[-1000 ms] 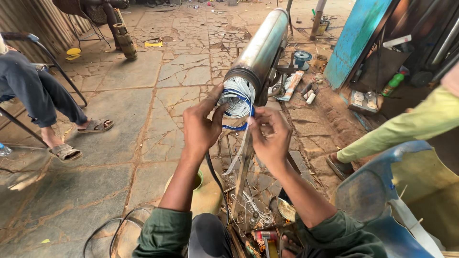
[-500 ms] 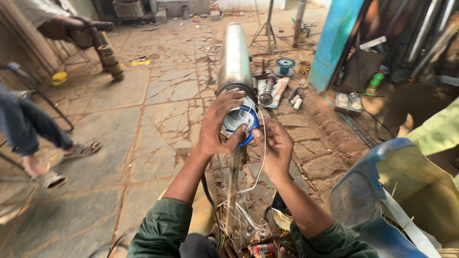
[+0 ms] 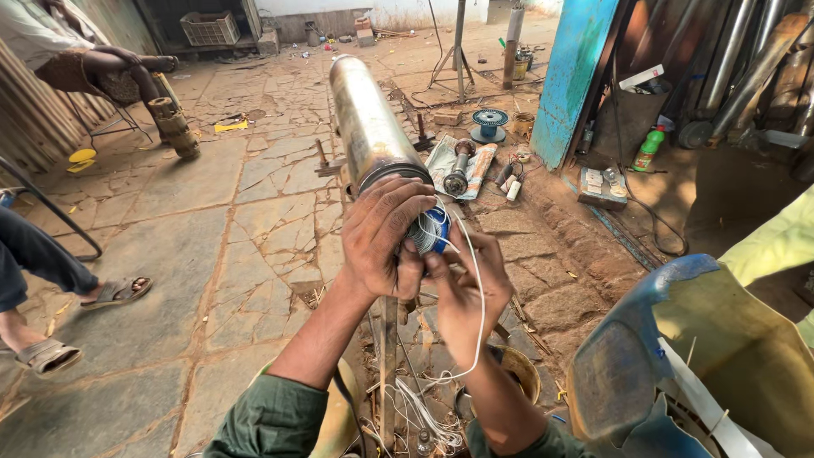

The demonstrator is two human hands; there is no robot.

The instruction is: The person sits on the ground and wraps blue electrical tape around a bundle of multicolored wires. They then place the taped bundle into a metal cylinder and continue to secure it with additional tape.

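Steel makes up the long pump motor tube (image 3: 366, 127), which is propped lengthwise over the cracked stone floor (image 3: 212, 220). Its near end, packed with coil windings (image 3: 426, 231), is gripped by the left hand (image 3: 383, 237), fingers curled over the rim. A thin white cord (image 3: 476, 297) is pinched in the right hand (image 3: 462, 293) just beside the windings. If the cord were pulled too hard, it would probably snap or the winding insulation could be cut.
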